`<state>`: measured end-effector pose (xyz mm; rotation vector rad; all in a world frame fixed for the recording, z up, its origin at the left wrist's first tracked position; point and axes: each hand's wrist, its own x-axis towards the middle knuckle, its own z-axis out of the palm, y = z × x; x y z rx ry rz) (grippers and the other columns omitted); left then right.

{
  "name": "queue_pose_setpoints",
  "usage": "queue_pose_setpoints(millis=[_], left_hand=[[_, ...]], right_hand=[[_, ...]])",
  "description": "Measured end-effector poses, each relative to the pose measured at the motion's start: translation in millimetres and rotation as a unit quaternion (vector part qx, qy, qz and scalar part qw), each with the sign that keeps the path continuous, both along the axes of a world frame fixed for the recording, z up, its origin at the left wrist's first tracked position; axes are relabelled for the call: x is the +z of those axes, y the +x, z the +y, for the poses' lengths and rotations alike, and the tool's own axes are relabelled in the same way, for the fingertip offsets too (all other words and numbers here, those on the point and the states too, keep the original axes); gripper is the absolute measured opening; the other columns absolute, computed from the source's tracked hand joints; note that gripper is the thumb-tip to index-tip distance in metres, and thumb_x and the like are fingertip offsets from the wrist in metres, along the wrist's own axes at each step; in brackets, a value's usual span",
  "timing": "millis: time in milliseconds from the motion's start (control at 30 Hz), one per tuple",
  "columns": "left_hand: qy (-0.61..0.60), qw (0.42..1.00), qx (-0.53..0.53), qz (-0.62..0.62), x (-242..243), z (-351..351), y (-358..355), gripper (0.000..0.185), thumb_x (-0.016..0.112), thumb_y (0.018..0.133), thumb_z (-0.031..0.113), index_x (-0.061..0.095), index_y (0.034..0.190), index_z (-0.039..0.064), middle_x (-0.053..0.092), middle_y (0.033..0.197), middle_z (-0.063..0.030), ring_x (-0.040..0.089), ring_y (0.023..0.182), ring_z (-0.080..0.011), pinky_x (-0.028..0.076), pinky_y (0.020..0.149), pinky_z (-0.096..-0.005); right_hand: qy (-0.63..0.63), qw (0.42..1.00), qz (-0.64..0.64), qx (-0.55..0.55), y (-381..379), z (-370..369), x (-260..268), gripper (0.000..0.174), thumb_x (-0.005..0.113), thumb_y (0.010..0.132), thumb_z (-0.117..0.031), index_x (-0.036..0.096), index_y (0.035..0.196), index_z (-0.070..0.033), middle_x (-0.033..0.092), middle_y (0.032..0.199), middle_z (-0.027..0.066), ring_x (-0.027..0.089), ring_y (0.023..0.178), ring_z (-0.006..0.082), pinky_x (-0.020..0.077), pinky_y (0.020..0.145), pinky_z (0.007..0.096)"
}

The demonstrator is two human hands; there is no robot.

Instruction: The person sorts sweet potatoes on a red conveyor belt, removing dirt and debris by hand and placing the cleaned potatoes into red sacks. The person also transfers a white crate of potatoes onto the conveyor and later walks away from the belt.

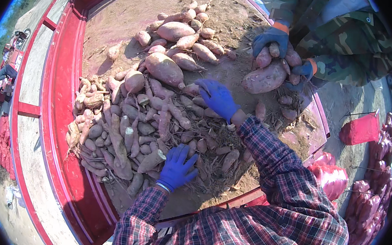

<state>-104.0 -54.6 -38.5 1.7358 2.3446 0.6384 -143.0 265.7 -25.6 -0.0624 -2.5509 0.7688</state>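
My left hand (178,168), in a blue glove, rests with fingers spread on the near edge of a heap of sweet potatoes (130,113), beside one with a pale cut end (152,160). Farther forward and to the right, my right hand (217,98), gloved in blue too, is over the heap's right side, its fingertips at a small sweet potato (191,89); whether it grips that one cannot be made out. A very large sweet potato (164,69) lies left of it. Thin roots and loose soil (212,173) cover the bed around the smaller ones.
Across the truck bed, a co-worker's gloved hands (273,41) hold several sweet potatoes above a large one (264,76). A red metal side wall (62,93) bounds the bed at left. Filled pink mesh sacks (367,207) and a red bag (360,129) stand outside at right.
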Motion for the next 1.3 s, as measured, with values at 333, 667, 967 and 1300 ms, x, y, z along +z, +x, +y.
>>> queue_pose_setpoints(millis=[333,667,967,1300], left_hand=[[0.006,0.999,0.038,-0.010,2.2,-7.2,0.8,0.049,0.068,0.090,0.043,0.062,0.132,0.018,0.053,0.140,-0.0173,0.047,0.135,-0.0377,0.034,0.114,-0.0555],[0.028,0.999,0.030,-0.003,-9.3,-3.2,6.5,0.051,0.074,0.083,0.042,0.064,0.127,0.018,0.052,0.141,-0.0163,0.046,0.133,-0.0397,0.033,0.114,-0.0581],[0.301,0.587,0.181,-0.729,39.8,113.6,79.1,0.061,0.065,0.097,0.044,0.050,0.141,0.005,0.062,0.126,-0.0163,0.059,0.121,-0.0334,0.046,0.106,-0.0473],[0.265,0.718,0.118,-0.632,32.2,113.3,153.6,0.070,0.074,0.090,0.050,0.054,0.138,0.004,0.057,0.132,-0.0084,0.055,0.118,-0.0192,0.044,0.106,-0.0372]], right_hand=[[-0.041,0.938,-0.299,-0.168,-128.8,6.8,-35.7,0.052,0.063,0.092,-0.039,0.052,0.130,-0.006,0.068,0.118,0.0235,0.065,0.109,0.0419,0.0490,0.092,0.0519],[-0.678,0.732,-0.046,0.047,88.0,-14.8,50.3,0.034,0.052,0.107,-0.040,0.057,0.115,-0.007,0.051,0.080,-0.0023,0.048,0.069,0.0087,0.0406,0.063,0.0234],[-0.676,0.728,-0.109,0.032,253.8,-85.8,83.8,0.077,0.070,0.095,-0.017,0.028,0.158,-0.001,0.062,0.115,0.0056,0.059,0.094,0.0117,0.0513,0.078,0.0286],[-0.354,0.872,-0.306,-0.147,357.2,-146.3,37.8,0.045,0.062,0.096,-0.036,0.062,0.123,-0.001,0.071,0.098,0.0185,0.069,0.093,0.0296,0.0516,0.086,0.0446]])
